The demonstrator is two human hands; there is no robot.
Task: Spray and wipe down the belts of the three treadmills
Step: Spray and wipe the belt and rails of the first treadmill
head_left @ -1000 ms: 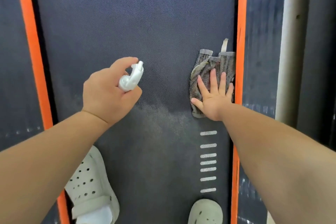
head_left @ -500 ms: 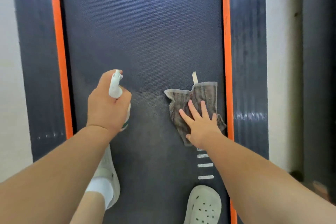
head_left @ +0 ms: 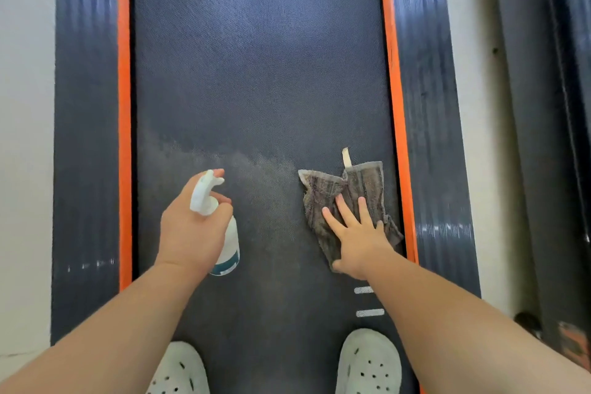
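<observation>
Your left hand (head_left: 188,233) grips the spray bottle (head_left: 231,249), now aimed ahead. Your right hand (head_left: 358,240) presses the cloth (head_left: 323,192), fingers spread. Fresh belt (head_left: 256,73) probably comes next.

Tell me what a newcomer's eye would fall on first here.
The two orange strips running up either side of the dark belt stand out most. Lower down, the left hand grips a white spray bottle, and the right hand presses flat on a brownish cloth near the right strip. Two white perforated shoes stand at the bottom edge.
</observation>
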